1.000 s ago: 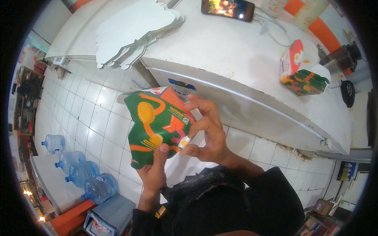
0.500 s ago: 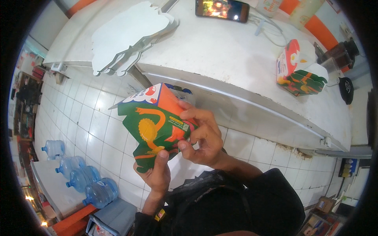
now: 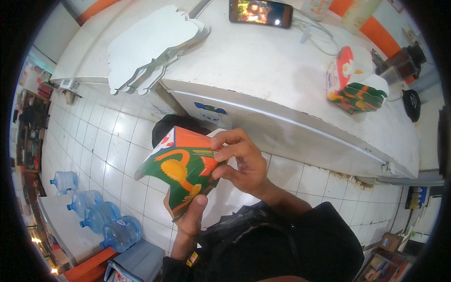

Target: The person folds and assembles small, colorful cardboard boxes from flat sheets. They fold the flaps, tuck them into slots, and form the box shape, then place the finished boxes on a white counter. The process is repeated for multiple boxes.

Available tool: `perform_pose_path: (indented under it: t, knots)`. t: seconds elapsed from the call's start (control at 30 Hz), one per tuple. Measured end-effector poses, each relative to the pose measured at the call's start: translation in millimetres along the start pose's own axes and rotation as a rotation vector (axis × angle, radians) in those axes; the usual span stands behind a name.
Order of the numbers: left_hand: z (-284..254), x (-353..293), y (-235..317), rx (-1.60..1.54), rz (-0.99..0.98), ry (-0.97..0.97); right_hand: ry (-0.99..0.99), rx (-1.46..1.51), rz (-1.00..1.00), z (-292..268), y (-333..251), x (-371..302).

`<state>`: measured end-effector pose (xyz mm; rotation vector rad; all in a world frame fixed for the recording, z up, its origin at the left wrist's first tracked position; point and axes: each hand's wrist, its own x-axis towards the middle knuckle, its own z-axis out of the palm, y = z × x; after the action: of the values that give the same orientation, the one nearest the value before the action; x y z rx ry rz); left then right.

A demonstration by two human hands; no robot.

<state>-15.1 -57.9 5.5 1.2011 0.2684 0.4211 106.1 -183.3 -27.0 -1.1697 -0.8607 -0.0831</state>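
A partly folded paper food box, printed green and orange with yellow drawings, is held up in front of me over the tiled floor. My left hand grips its lower edge, thumb on the printed face and the other fingers hidden behind. At the box's right side my right hand pinches the edge between thumb and fingers. On the white counter stands a folded-up box of the same print. A stack of flat white box blanks lies at the counter's left, overhanging its front edge.
A phone with a lit screen and a white cable lie at the counter's back. A black cap-like item is at its right end. Several blue water jugs and a grey bin stand at lower left.
The box has tilted and moved down a little; its left flaps now bend away from me. Both hands keep hold of it. A dark rounded shape now shows behind it.
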Motion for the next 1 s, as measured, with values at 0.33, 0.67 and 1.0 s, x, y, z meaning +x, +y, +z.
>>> perform_pose_path:
  t: [0.33,0.67,1.0]
  knots:
    - [-45,5,-22,0.022,-0.073,-0.128,0.133,-0.168,0.035,1,-8,-1]
    - [-41,26,22,-0.12,-0.391,-0.155,-0.075,-0.363,-0.131,-3,-9,-4]
    - [-50,16,6,-0.196,-0.42,-0.149,0.043,-0.402,-0.181,9,-6,-7]
